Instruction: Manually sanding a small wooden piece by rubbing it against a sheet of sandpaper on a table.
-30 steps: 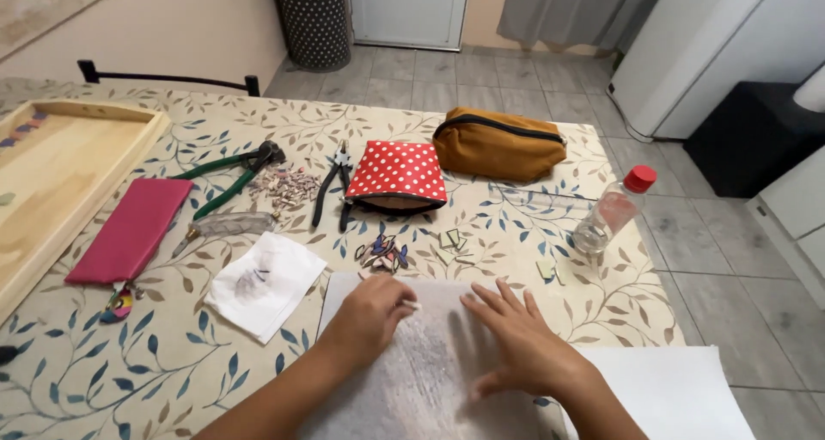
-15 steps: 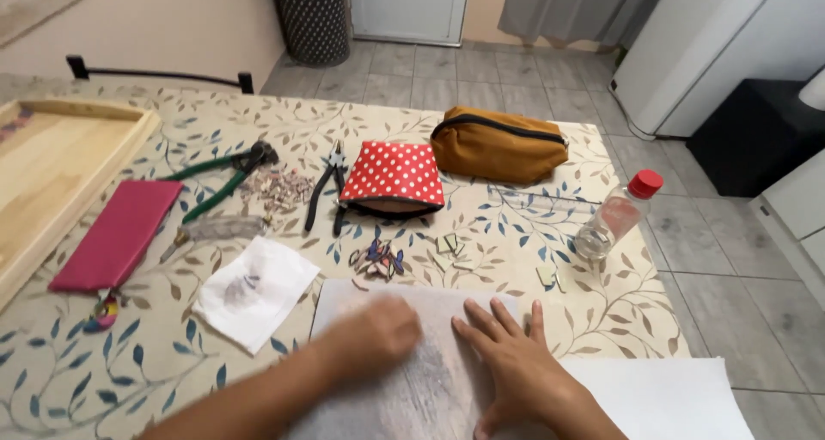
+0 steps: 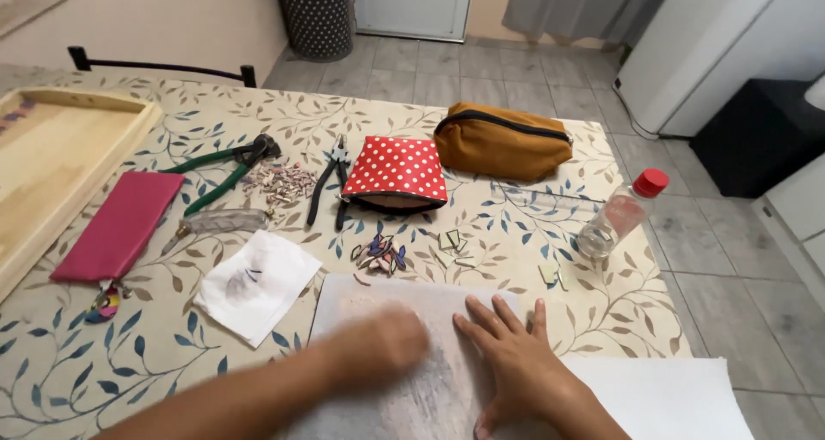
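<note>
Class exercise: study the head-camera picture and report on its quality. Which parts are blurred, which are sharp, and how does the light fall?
Head view: the left hand is smeared by motion blur over the grey sheet; the right hand, flat on that sheet, is sharp; the red polka-dot pouch and the clear bottle are crisp; the light is soft and even, with faint shadows and no strong glare on the tablecloth.

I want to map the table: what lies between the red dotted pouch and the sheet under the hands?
In the head view, small coloured pieces lie between the red dotted pouch and the grey-smudged sheet, on the leaf-patterned tablecloth.
</note>
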